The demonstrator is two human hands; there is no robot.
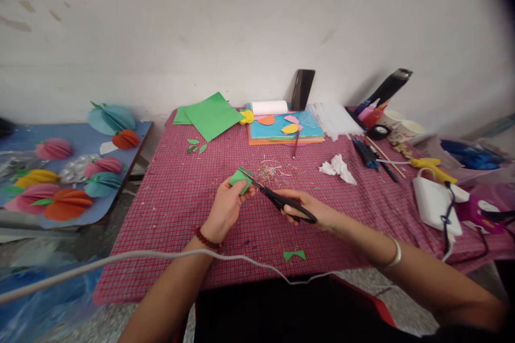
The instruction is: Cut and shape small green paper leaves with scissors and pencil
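Note:
A small piece of green paper (238, 177) is pinched in my left hand (227, 204) above the middle of the table. My right hand (301, 206) is closed round the handles of black scissors (281, 201). Their blades point left and meet the edge of the green paper. Just behind the blades lies a heap of thin coloured paper shreds (273, 171). A green offcut (294, 255) with a curved edge rests near the front of the table. Several small green leaf shapes (197, 146) lie at the left.
Green sheets (213, 116) and a stack of coloured paper (261, 131) lie at the back, a phone (303, 90) leaning behind. Crumpled tissue (338, 168), pens (365, 154) and a yellow glue gun (434, 169) are rightward. A white cable (249, 260) crosses in front. Paper pumpkins (67, 203) fill the left table.

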